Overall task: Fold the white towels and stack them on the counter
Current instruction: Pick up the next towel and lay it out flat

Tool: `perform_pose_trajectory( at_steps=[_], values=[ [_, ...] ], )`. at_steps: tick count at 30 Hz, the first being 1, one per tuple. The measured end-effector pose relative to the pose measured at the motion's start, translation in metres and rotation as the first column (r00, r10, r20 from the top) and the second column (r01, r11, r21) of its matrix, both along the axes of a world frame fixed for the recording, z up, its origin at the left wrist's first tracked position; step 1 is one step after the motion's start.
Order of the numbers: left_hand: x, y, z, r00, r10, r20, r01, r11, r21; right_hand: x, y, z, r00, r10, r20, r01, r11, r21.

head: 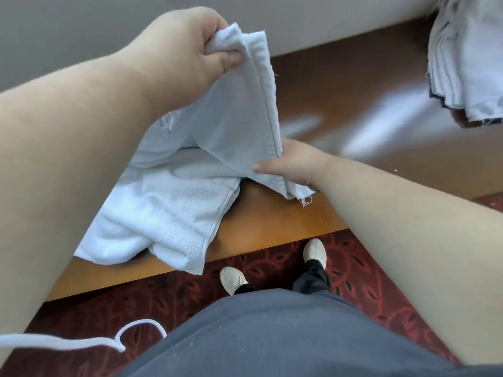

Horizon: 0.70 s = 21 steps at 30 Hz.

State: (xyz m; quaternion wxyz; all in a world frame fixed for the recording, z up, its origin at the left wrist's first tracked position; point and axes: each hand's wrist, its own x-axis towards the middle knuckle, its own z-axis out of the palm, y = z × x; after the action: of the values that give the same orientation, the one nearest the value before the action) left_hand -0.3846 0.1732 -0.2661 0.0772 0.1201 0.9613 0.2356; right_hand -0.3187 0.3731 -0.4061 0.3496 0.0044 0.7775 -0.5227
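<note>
A: Entry, head view. The left hand [187, 42] is pinching the upper corner of a thin white terry towel with a stitched hem [242, 123], thumb pressing the bunched cloth against the curled fingers.

B: And the right hand [294, 164]?

A: It is gripping the same towel at the lower end of the hem, thumb lying across the front of the cloth, fingers hidden behind it. The hem is running taut between the two hands, and the towel is hanging above the glossy brown wooden worktop [367, 110].

B: Other towels?

A: A loose heap of unfolded white towels [163, 210] is lying on the worktop below the left forearm, one edge drooping over the front lip. A stack of folded white towels [468, 58] is sitting at the far right of the worktop, well apart from the heap, partly cut off by the frame.

B: Surroundings?

A: A red patterned carpet [272, 270] is showing below the worktop, with two pale shoes [314, 251] standing on it. A white cord [68, 342] is looping across the lower left.
</note>
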Motion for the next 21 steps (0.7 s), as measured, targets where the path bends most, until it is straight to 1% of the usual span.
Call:
perform_pose_trajectory(
  at_steps=[1, 2, 4, 6, 7, 8, 10, 11, 12, 13, 14, 15, 16, 17, 18, 19, 20, 21],
  values=[
    [-0.003, 0.001, 0.001, 1.000, 0.017, -0.003, -0.017, 1.000, 0.000, 0.005, 0.005, -0.009, 1.000, 0.012, 0.016, -0.013, 0.993, 0.115],
    [-0.006, 0.002, 0.002, 1.000, 0.025, -0.004, -0.025, 1.000, -0.008, 0.010, 0.008, -0.016, 1.000, 0.004, 0.010, -0.006, 0.982, 0.188],
    [-0.014, 0.005, 0.002, 1.000, 0.024, 0.001, -0.024, 0.999, -0.025, 0.014, 0.010, -0.023, 0.996, 0.011, -0.091, 0.014, 0.964, 0.266],
    [-0.022, 0.010, -0.001, 0.999, 0.033, -0.013, -0.033, 0.999, -0.042, 0.017, 0.016, -0.022, 0.969, 0.049, -0.243, 0.021, 0.960, 0.278],
    [-0.028, 0.013, -0.003, 0.998, 0.052, -0.034, -0.054, 0.997, -0.052, 0.018, 0.020, -0.019, 0.960, 0.049, -0.275, 0.024, 0.966, 0.256],
    [-0.035, 0.015, -0.004, 0.995, 0.080, -0.054, -0.083, 0.995, -0.058, 0.020, 0.026, -0.015, 0.963, 0.031, -0.269, 0.031, 0.974, 0.224],
    [-0.048, 0.019, -0.007, 0.988, 0.139, -0.069, -0.143, 0.988, -0.065, 0.024, 0.037, -0.010, 0.982, -0.047, -0.185, 0.072, 0.989, 0.129],
    [-0.055, 0.023, -0.009, 0.985, 0.160, -0.067, -0.165, 0.983, -0.081, 0.027, 0.043, -0.011, 0.988, -0.116, -0.102, 0.119, 0.993, 0.020],
    [-0.063, 0.026, -0.011, 0.983, 0.173, -0.060, -0.179, 0.979, -0.103, 0.030, 0.048, -0.010, 0.983, -0.185, 0.016, 0.185, 0.976, -0.118],
    [-0.070, 0.032, -0.014, 0.983, 0.178, -0.053, -0.184, 0.974, -0.130, 0.033, 0.054, -0.013, 0.960, -0.238, 0.145, 0.267, 0.936, -0.229],
    [-0.077, 0.039, -0.017, 0.983, 0.176, -0.050, -0.182, 0.968, -0.171, 0.036, 0.059, -0.015, 0.921, -0.288, 0.262, 0.361, 0.884, -0.295],
    [-0.084, 0.047, -0.023, 0.985, 0.166, -0.047, -0.172, 0.959, -0.223, 0.039, 0.065, -0.020, 0.878, -0.339, 0.337, 0.444, 0.839, -0.313],
    [-0.092, 0.057, -0.031, 0.989, 0.145, -0.042, -0.150, 0.949, -0.277, 0.041, 0.071, -0.024, 0.837, -0.397, 0.376, 0.514, 0.806, -0.293],
    [-0.098, 0.067, -0.041, 0.993, 0.110, -0.036, -0.116, 0.938, -0.328, 0.042, 0.076, -0.029, 0.806, -0.465, 0.367, 0.563, 0.793, -0.232],
    [-0.103, 0.077, -0.054, 0.997, 0.072, -0.026, -0.076, 0.925, -0.372, 0.042, 0.082, -0.034, 0.794, -0.525, 0.307, 0.580, 0.805, -0.125],
    [-0.107, 0.089, -0.067, 0.999, 0.034, -0.011, -0.035, 0.916, -0.400, 0.041, 0.089, -0.041, 0.813, -0.543, 0.210, 0.554, 0.833, 0.010],
    [-0.111, 0.100, -0.081, 1.000, -0.001, 0.010, 0.005, 0.913, -0.409, 0.040, 0.097, -0.047, 0.850, -0.515, 0.111, 0.497, 0.853, 0.159],
    [-0.116, 0.111, -0.097, 0.999, -0.023, 0.048, 0.041, 0.915, -0.401, 0.040, 0.103, -0.054, 0.890, -0.456, 0.028, 0.428, 0.854, 0.295]
  ],
)
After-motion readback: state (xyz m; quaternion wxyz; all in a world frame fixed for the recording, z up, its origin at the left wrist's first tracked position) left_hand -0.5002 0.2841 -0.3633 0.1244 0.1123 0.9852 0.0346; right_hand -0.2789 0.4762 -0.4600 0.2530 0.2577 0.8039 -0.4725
